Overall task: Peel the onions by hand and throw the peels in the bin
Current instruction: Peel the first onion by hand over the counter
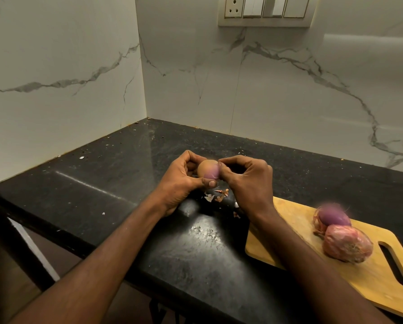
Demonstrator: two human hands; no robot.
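Note:
My left hand (180,181) grips a small onion (208,170) above the black counter, thumb under it and fingers curled behind. The onion is tan on its left side and purple where skin is off. My right hand (246,181) pinches at the onion's right end with thumb and fingertips. Small bits of peel (216,195) lie on the counter just below the hands. Two more onions sit on the wooden cutting board (289,213) at the right: a partly peeled purple one (332,217) and a pink-skinned one (347,246) in front of it. No bin is in view.
The black stone counter (125,174) runs into a corner of white marble walls. A switch panel (265,10) hangs on the back wall. The counter's front edge (62,242) runs diagonally at lower left, with floor below it.

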